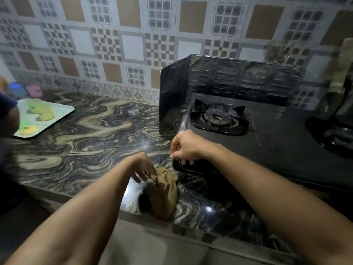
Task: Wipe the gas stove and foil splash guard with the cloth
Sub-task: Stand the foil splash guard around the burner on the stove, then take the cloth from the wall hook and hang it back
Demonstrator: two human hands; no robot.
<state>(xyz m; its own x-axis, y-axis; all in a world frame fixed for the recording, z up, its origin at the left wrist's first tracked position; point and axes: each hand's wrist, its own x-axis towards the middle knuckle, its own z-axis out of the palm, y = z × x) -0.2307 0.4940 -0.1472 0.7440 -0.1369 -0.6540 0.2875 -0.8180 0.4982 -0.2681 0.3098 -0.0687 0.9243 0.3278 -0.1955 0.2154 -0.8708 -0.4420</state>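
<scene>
Two hands, left hand pinching cloth, right hand loosely curled, holding nothing, by stove

The left hand is gripping an olive-brown cloth. Under it, the countertop is showing black-and-beige swirls. Beyond it, the black stove is meeting dark embossed foil.

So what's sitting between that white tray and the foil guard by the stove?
Nothing: in the head view, only bare marbled countertop stretches from the tray to the foil splash guard.
</scene>
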